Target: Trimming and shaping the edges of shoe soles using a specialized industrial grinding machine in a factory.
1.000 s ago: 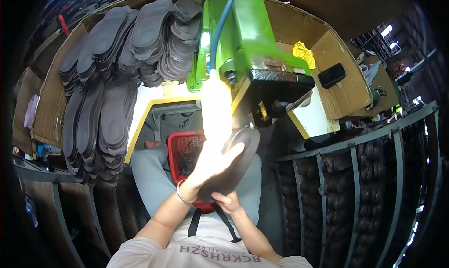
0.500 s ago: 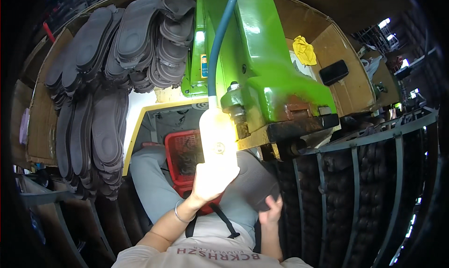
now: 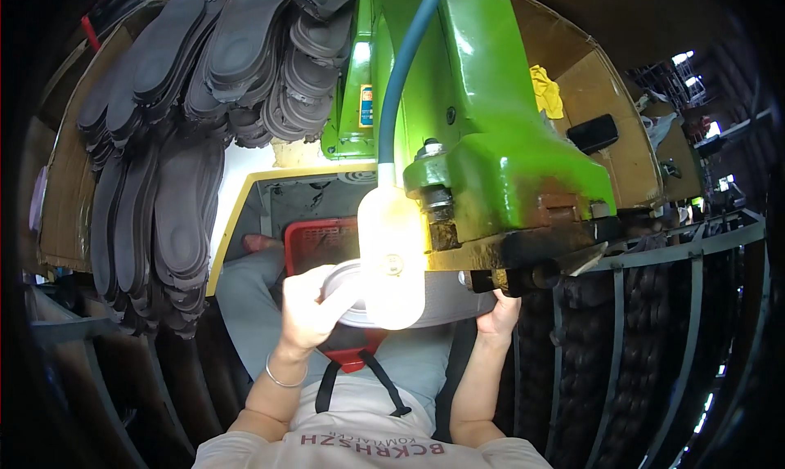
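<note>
A grey shoe sole (image 3: 452,299) lies crosswise over my lap, just under the front of the green machine (image 3: 491,134). My left hand (image 3: 308,312) is closed on its left end, thumb on the upper side. At the right end my right hand (image 3: 499,315) grips the sole close to the machine's dark roller part (image 3: 503,281). The bright lamp (image 3: 392,256) on a blue flexible neck (image 3: 401,76) hides the sole's middle.
Stacks of grey soles (image 3: 184,215) stand on the left beside a cardboard box (image 3: 65,215). A red basket (image 3: 298,240) sits between my knees. Another cardboard box (image 3: 605,85) at the right holds a yellow cloth (image 3: 546,93) and a black object (image 3: 593,132). Metal racks (image 3: 605,346) flank me.
My left hand has moved left, out from in front of the lamp, onto the sole's left end. The sole has swung level, and my right hand has risen towards the machine.
</note>
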The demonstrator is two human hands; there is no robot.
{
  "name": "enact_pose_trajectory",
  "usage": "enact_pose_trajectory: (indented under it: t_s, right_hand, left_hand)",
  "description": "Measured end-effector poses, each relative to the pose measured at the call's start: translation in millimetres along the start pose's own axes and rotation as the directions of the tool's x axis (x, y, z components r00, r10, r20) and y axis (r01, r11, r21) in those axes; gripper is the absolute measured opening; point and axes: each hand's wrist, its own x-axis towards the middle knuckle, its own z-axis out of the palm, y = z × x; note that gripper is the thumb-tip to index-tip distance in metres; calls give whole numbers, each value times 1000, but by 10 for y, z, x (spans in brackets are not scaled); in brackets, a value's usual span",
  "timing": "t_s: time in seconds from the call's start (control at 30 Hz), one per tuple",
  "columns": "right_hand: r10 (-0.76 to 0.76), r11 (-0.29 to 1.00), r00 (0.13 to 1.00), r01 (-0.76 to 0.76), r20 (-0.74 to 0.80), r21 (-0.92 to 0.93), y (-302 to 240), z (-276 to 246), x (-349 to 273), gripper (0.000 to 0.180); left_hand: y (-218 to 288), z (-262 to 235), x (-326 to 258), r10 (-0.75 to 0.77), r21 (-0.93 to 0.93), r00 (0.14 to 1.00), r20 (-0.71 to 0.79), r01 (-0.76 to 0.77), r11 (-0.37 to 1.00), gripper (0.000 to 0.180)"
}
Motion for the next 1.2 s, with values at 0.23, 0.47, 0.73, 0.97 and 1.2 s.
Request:
enact_pose_trajectory:
  t_s: [0.23, 0.47, 0.73, 0.97, 1.2]
  right_hand:
    - [31, 993, 976, -4, 216, -122, 34, 511, -295, 28]
    - [-11, 962, 927, 113, 375, -249, 117, 856, -309, 32]
    - [-75, 872, 904, 264, 422, -411, 241, 1051, -376, 48]
    - [394, 826, 838, -143, 377, -545, 626, 317, -1372, 42]
    - [371, 901, 904, -296, 211, -318, 363, -768, -1612, 40]
  left_hand:
    - [-42, -466, -280, -162, -152, 964, -210, 131, 980, 23]
    - [-246, -837, -874, -326, -317, 941, -94, 282, 906, 28]
    - [33, -129, -107, -267, 61, 912, 312, 262, 963, 37]
    - [-214, 219, 88, 122, 172, 991, 48, -128, 977, 20]
    - [-219, 242, -104, 230, 314, 973, 35, -229, 922, 18]
